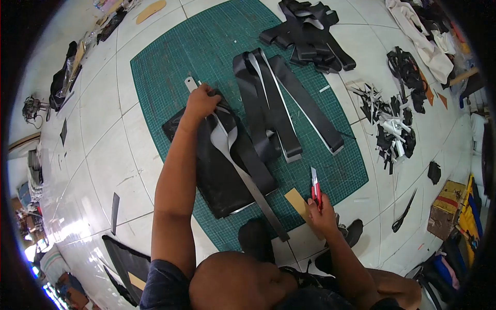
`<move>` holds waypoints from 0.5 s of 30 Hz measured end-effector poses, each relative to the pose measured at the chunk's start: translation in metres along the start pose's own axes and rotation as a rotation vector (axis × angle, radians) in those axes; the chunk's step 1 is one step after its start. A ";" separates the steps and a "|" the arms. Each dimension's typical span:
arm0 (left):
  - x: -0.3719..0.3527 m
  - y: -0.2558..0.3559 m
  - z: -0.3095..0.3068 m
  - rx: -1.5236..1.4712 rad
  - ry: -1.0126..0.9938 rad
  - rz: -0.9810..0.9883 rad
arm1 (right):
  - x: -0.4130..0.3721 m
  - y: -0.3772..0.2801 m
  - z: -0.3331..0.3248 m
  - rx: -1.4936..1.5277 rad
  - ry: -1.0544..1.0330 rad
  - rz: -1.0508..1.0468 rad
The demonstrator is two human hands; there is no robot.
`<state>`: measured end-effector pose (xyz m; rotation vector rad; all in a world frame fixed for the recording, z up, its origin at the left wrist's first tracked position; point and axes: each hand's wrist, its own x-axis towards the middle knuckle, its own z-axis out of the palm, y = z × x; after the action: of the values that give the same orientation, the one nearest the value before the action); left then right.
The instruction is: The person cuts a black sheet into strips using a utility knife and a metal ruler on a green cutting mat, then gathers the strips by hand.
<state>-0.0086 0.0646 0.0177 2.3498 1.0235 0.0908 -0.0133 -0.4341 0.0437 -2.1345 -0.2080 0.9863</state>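
My left hand (200, 102) is closed on a black fabric strip (231, 116) near its upper end. A metal ruler (190, 84) with a hole in its end pokes out just beyond those fingers. From there a twisted grey length of strip (243, 174) runs down over a stack of black sheet material (219, 188) and past its lower edge. My right hand (324, 218) grips a red utility knife (315, 187), its blade extended and pointing up, away from me. A flat tan strip (297, 203) lies right beside that hand, partly hidden by it.
Folded black strips (281, 116) rest on the green cutting mat (175, 49), with another pile of strips (315, 39) at its far edge. Black and white scraps (395, 126), scissors (404, 211) and a cardboard box (445, 209) are on the tiled floor to the right.
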 end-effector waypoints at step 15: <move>0.027 0.019 -0.027 -0.277 -0.312 -0.259 | 0.029 -0.151 0.101 -0.352 -0.444 -0.430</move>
<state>0.0152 0.0860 0.0461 1.8938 1.0718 -0.2134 -0.0416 -0.2585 0.0904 -2.0103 -1.0788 1.2081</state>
